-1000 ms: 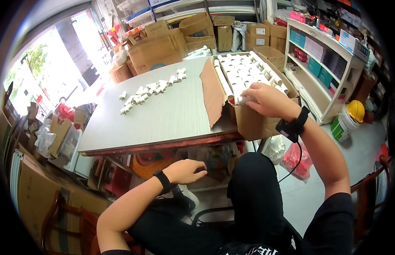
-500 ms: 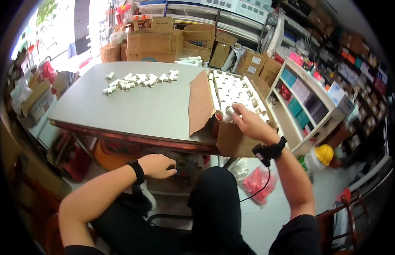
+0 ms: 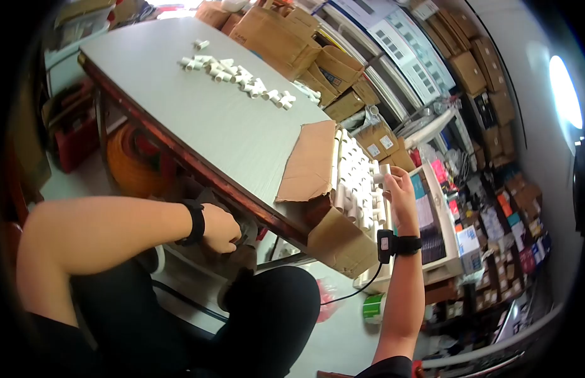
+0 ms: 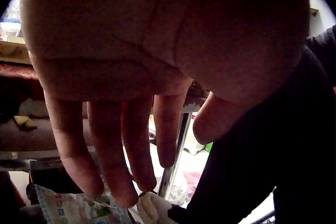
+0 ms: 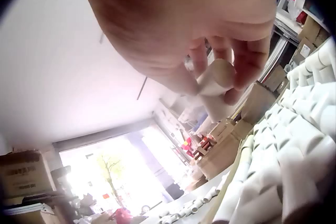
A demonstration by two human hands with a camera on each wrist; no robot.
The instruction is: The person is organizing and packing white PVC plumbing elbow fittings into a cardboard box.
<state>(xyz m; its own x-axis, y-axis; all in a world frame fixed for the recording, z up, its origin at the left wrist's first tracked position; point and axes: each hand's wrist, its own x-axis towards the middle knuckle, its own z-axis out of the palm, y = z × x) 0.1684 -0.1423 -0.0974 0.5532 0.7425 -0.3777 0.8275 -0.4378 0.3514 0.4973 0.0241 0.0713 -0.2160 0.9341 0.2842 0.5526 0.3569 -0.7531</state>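
At centre right of the head view, the right hand (image 3: 401, 192) held one white pipe fitting (image 3: 384, 170) just above the open cardboard box (image 3: 343, 242) of packed fittings at the edge of the counter (image 3: 242, 138). The left hand (image 3: 220, 228) hung below the counter, lower centre. In the left wrist view, its fingers (image 4: 113, 155) hung relaxed, holding nothing. In the right wrist view, upper centre, the right hand's fingers (image 5: 244, 69) and thumb pinched the pipe fitting (image 5: 215, 79).

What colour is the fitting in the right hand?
White; the fitting shows best in the right wrist view.
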